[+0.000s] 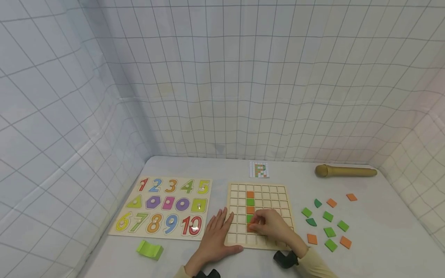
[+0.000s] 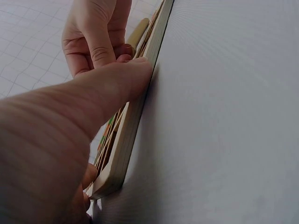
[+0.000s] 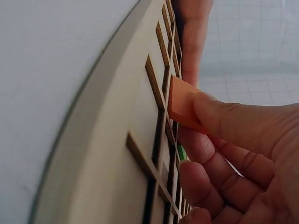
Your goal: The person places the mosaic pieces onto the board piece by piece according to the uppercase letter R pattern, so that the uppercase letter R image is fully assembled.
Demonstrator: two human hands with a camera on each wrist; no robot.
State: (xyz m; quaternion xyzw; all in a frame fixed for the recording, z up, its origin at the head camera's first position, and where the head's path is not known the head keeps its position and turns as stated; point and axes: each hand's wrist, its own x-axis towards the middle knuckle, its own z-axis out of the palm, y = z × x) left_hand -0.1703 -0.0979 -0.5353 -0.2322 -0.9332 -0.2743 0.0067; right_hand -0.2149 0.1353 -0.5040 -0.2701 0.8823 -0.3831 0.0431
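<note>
A wooden grid board (image 1: 274,242) lies flat, with orange and green square tiles (image 1: 250,202) set in one column. At the lower end of that column my right hand (image 1: 272,224) pinches an orange square tile (image 3: 181,100) between thumb and fingers. In the right wrist view the tile stands tilted against the grid's ridges. My left hand (image 1: 218,237) rests with straight, spread fingers over the board's left edge. Its thumb (image 2: 133,77) lies along the board's front edge in the left wrist view.
Loose green tiles (image 1: 328,216) and orange tiles (image 1: 312,239) are scattered right of the board. A number puzzle (image 1: 160,235) lies at left, with a green block (image 1: 150,250) in front. Behind are a pattern card (image 1: 259,170) and a brown microphone-shaped object (image 1: 345,172).
</note>
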